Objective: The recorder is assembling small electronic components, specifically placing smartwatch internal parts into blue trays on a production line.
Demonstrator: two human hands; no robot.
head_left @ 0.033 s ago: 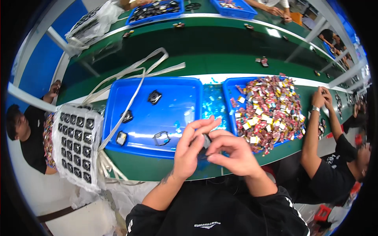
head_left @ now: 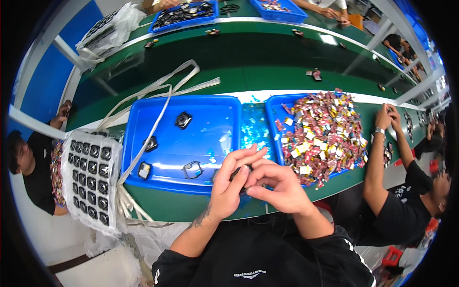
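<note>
Close in front of me, both hands are closed around one small black watch-like case [head_left: 243, 173], mostly hidden by fingers. My left hand [head_left: 228, 184] holds it from the left, thumb and fingers around it. The fingertips of my right hand [head_left: 275, 186] pinch at its right side. Beyond and to the left lies a blue tray [head_left: 201, 124]. In it sit a black case with a round opening [head_left: 182, 120], a dark case by the left wall [head_left: 150, 143], a case with a pale inside [head_left: 144, 170] and a thin black frame [head_left: 192, 170].
A second blue tray [head_left: 273, 115] carries a heap of small red, yellow and white parts [head_left: 322, 136]. Blue film scraps [head_left: 253, 125] lie between the trays. White straps [head_left: 162, 86] cross the left tray. A white moulded tray of black cases [head_left: 91, 177] stands left. Co-workers sit left, right and opposite.
The black case has turned in my fingers and shows less of its face. My fingers have drawn closer around it. The whole view has shifted slightly.
</note>
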